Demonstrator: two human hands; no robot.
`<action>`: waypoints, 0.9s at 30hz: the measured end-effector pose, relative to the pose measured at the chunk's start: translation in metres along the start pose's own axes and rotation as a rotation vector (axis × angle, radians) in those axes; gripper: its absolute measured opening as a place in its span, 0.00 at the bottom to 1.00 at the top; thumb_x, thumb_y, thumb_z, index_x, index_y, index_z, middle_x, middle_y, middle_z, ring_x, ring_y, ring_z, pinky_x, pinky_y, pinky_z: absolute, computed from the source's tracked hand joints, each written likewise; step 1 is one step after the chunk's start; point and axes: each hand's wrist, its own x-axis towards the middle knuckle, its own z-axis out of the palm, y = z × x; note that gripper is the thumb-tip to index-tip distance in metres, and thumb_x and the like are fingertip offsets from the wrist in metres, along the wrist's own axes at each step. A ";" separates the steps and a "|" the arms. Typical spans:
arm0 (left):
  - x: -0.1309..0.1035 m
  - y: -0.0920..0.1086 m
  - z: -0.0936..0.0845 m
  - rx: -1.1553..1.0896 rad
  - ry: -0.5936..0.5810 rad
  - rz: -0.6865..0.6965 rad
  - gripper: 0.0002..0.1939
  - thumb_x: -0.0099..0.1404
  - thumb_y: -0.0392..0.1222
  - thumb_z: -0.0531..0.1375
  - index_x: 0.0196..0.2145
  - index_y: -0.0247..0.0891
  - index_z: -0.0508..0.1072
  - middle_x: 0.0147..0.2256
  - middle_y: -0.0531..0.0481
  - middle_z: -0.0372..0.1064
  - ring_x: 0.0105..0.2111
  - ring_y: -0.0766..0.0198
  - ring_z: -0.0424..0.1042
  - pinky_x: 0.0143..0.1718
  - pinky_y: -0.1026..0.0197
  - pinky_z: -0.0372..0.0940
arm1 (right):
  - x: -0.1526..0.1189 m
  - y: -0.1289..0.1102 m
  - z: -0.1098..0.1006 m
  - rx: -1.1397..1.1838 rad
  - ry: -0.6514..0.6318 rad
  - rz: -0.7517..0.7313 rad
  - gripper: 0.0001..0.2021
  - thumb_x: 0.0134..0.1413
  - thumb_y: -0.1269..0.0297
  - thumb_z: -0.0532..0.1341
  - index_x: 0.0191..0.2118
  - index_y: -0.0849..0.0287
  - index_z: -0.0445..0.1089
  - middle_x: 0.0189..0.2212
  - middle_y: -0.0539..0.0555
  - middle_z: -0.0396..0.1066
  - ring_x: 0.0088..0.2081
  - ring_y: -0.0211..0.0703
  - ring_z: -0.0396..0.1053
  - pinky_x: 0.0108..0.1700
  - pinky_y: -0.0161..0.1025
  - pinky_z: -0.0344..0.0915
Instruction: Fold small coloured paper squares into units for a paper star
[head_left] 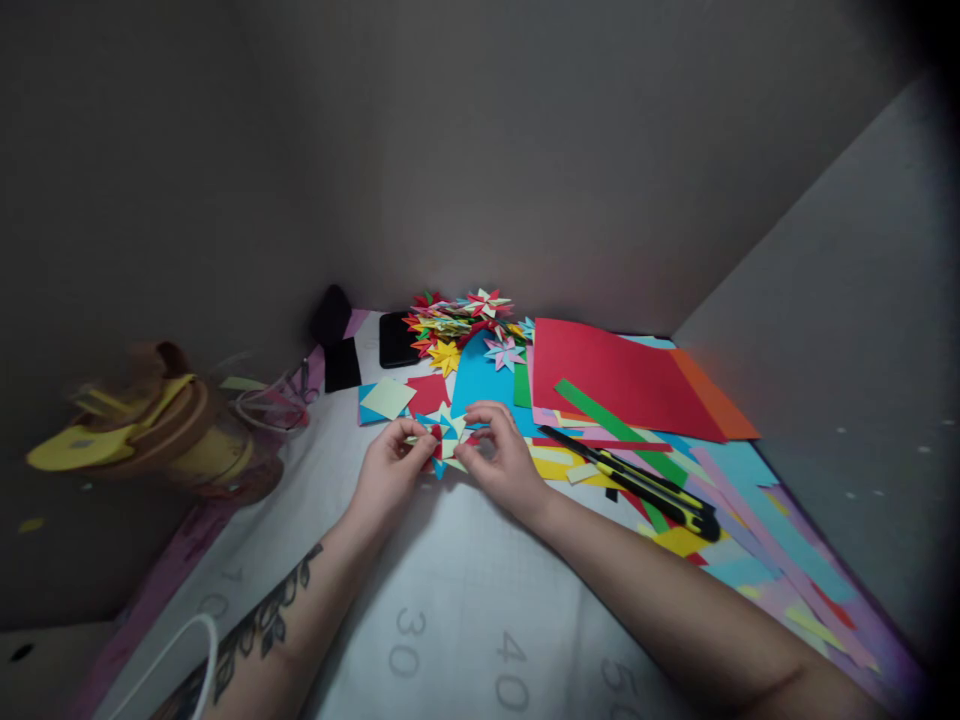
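Between my two hands is a folded paper star [451, 428] with blue, pale yellow and red points. The fingers of my left hand [396, 455] pinch its left side. My right hand [501, 455] has its thumb and fingers curled on the star's right side. Just beyond my left hand lie square paper sheets, a pale green square [388, 398] over a blue one, and a red paper square [430, 393]. Behind the hands, finished paper stars [457, 322] in many colours are heaped together, with a yellow star [445, 357] at the front.
A red paper sheet [615, 375] tops a stack at the right. A black and yellow utility knife [645, 485] rests on paper strips. A black phone [397, 340] lies at the back. Left are scissors [304, 380] and a cup-like container [202, 440]. A white cable [208, 650] crosses front left.
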 end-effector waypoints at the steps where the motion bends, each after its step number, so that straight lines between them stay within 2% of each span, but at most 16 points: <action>1: 0.000 -0.001 0.001 -0.036 -0.003 -0.007 0.13 0.52 0.45 0.63 0.29 0.36 0.64 0.27 0.54 0.69 0.21 0.72 0.64 0.23 0.70 0.60 | -0.001 0.001 0.003 0.055 0.001 0.063 0.16 0.48 0.67 0.61 0.44 0.54 0.60 0.47 0.56 0.60 0.46 0.43 0.64 0.42 0.40 0.67; 5: 0.000 -0.004 0.003 -0.047 0.000 -0.018 0.12 0.53 0.45 0.63 0.29 0.36 0.65 0.28 0.54 0.68 0.22 0.73 0.64 0.23 0.70 0.60 | -0.002 0.007 0.010 0.212 -0.022 0.250 0.16 0.50 0.65 0.59 0.46 0.53 0.57 0.43 0.53 0.64 0.34 0.36 0.68 0.35 0.36 0.68; 8: 0.000 -0.006 0.003 0.110 0.008 0.029 0.10 0.55 0.45 0.61 0.29 0.36 0.68 0.27 0.53 0.68 0.24 0.70 0.66 0.25 0.68 0.62 | -0.002 0.009 0.010 0.178 -0.004 0.241 0.14 0.50 0.67 0.58 0.44 0.54 0.60 0.40 0.51 0.65 0.32 0.35 0.67 0.34 0.35 0.67; 11: -0.002 -0.005 0.001 0.318 0.044 0.207 0.08 0.56 0.44 0.60 0.29 0.36 0.70 0.32 0.48 0.68 0.33 0.64 0.69 0.31 0.65 0.65 | -0.002 0.008 0.007 0.095 0.013 0.167 0.12 0.50 0.69 0.58 0.43 0.55 0.61 0.39 0.51 0.66 0.33 0.37 0.67 0.35 0.35 0.67; 14: -0.004 -0.003 0.000 0.516 0.135 0.448 0.06 0.56 0.42 0.60 0.31 0.38 0.72 0.38 0.47 0.66 0.41 0.61 0.67 0.38 0.61 0.65 | -0.003 0.005 0.005 -0.013 0.020 0.078 0.12 0.50 0.70 0.57 0.43 0.55 0.62 0.38 0.52 0.67 0.35 0.38 0.67 0.37 0.36 0.67; 16: -0.006 -0.001 -0.001 0.648 0.214 0.597 0.06 0.55 0.41 0.62 0.33 0.39 0.73 0.38 0.48 0.64 0.42 0.61 0.65 0.41 0.58 0.64 | -0.005 0.003 0.004 -0.074 0.020 0.017 0.12 0.51 0.71 0.57 0.43 0.55 0.63 0.37 0.53 0.68 0.36 0.39 0.67 0.38 0.37 0.67; 18: -0.007 0.000 -0.003 0.749 0.247 0.692 0.06 0.56 0.40 0.62 0.33 0.40 0.74 0.37 0.48 0.61 0.39 0.62 0.64 0.41 0.58 0.63 | -0.006 0.003 0.004 -0.117 0.021 -0.043 0.12 0.51 0.71 0.56 0.43 0.55 0.62 0.37 0.53 0.68 0.36 0.40 0.67 0.39 0.38 0.67; 21: -0.007 0.001 -0.005 0.815 0.207 0.717 0.06 0.57 0.40 0.60 0.33 0.42 0.76 0.32 0.50 0.60 0.35 0.63 0.63 0.37 0.60 0.62 | -0.007 0.002 0.005 -0.154 0.019 -0.121 0.12 0.52 0.71 0.56 0.43 0.56 0.62 0.37 0.54 0.68 0.36 0.40 0.67 0.39 0.38 0.67; 27: -0.007 0.006 -0.006 0.840 0.118 0.608 0.06 0.60 0.42 0.57 0.33 0.40 0.74 0.31 0.49 0.65 0.34 0.62 0.65 0.38 0.60 0.60 | -0.005 0.001 0.005 -0.174 0.019 -0.216 0.11 0.54 0.72 0.54 0.44 0.54 0.61 0.37 0.55 0.68 0.40 0.43 0.68 0.40 0.41 0.67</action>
